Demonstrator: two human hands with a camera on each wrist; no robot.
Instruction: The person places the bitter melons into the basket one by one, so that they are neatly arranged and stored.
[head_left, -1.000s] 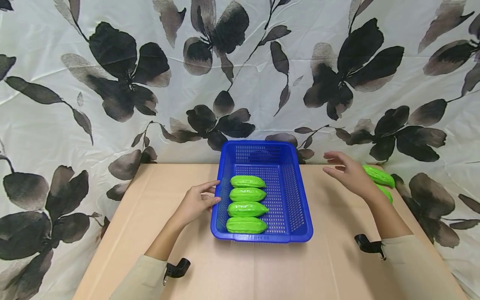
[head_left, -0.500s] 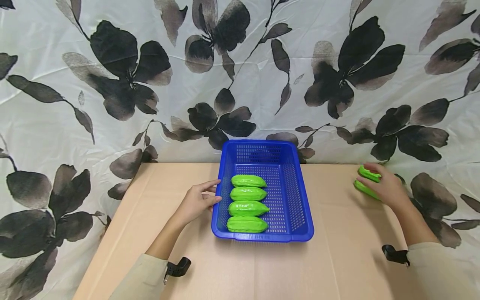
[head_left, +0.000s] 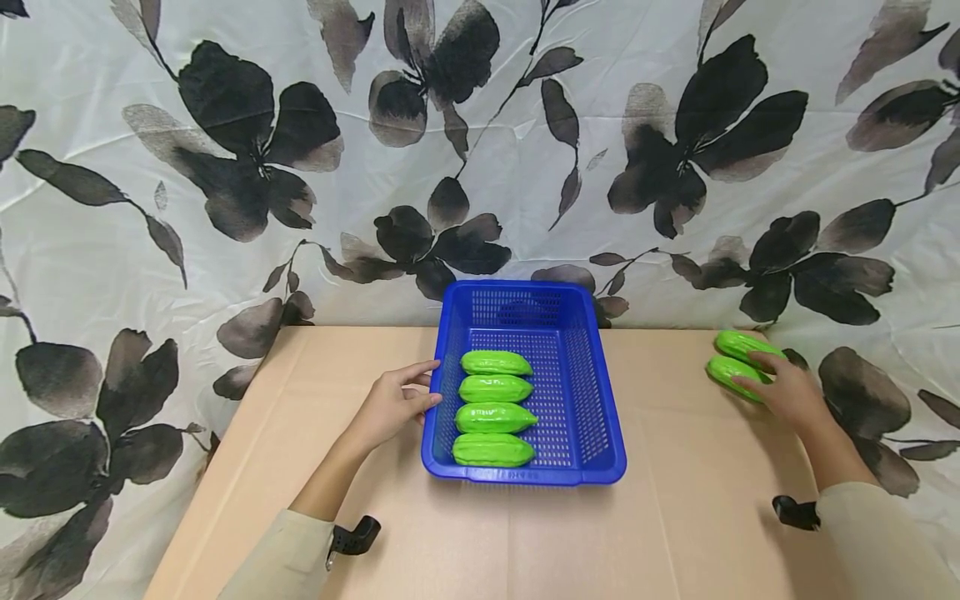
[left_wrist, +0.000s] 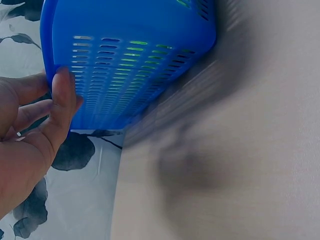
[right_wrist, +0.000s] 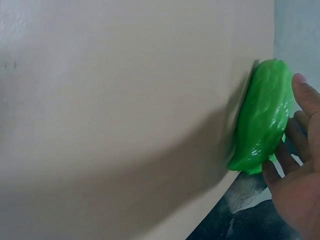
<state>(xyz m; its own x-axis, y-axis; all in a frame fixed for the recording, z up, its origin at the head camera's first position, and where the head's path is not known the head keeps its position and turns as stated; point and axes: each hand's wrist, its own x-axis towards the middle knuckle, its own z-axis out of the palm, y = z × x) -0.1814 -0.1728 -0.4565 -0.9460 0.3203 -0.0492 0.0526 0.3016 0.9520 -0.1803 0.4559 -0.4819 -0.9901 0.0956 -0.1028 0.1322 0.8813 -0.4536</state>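
Several bright green, ridged bitter melons (head_left: 495, 389) lie crosswise in a column along the left half of a blue perforated plastic basket (head_left: 610, 417). My left hand (head_left: 392, 407) touches the basket's left rim with its fingertips; the left wrist view shows thumb and fingers at the rim beside the slotted wall. At the table's far right corner lie two more bitter melons (head_left: 727, 371), side by side. Over their right ends is my right hand (head_left: 787, 392), fingers spread and relaxed. In the right wrist view its fingers reach along one bitter melon (right_wrist: 265, 112), which mostly covers the other.
The basket stands on a light wooden-looking table (head_left: 675, 500) near its back edge. Behind it hangs a white cloth (head_left: 525, 192) with dark flowers, which also shows beyond both table sides. Each sleeve bears a black wrist camera (head_left: 356, 536).
My right hand has moved right, from beside the basket to the two loose bitter melons, which have shifted slightly left onto the table corner. My left hand stays at the basket's rim.
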